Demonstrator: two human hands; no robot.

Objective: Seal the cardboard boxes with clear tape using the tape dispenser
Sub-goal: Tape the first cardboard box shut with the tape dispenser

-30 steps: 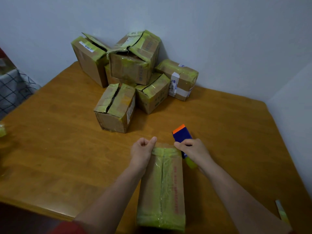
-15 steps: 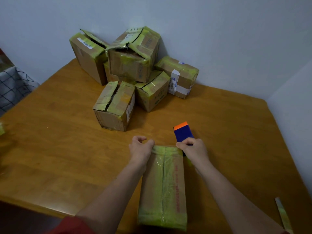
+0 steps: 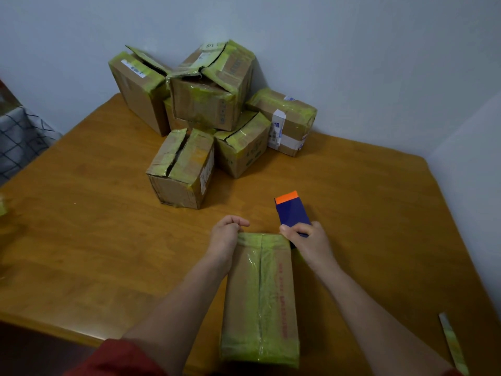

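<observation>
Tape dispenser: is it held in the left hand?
No, the right hand grips the blue tape dispenser beside the far end of the near box; the left hand holds that box's other far corner.

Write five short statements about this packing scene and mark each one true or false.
1. The right hand grips a blue tape dispenser with an orange end. True.
2. The left hand lies flat on the bare table. False: its curled fingers grip the far end of the long box.
3. The long box lies on the table. True.
4. The pile of boxes stands at the table's near edge. False: it sits at the far side, against the wall.
5. The front box of the pile has its top fully closed. False: a dark gap runs along its top seam.
</observation>
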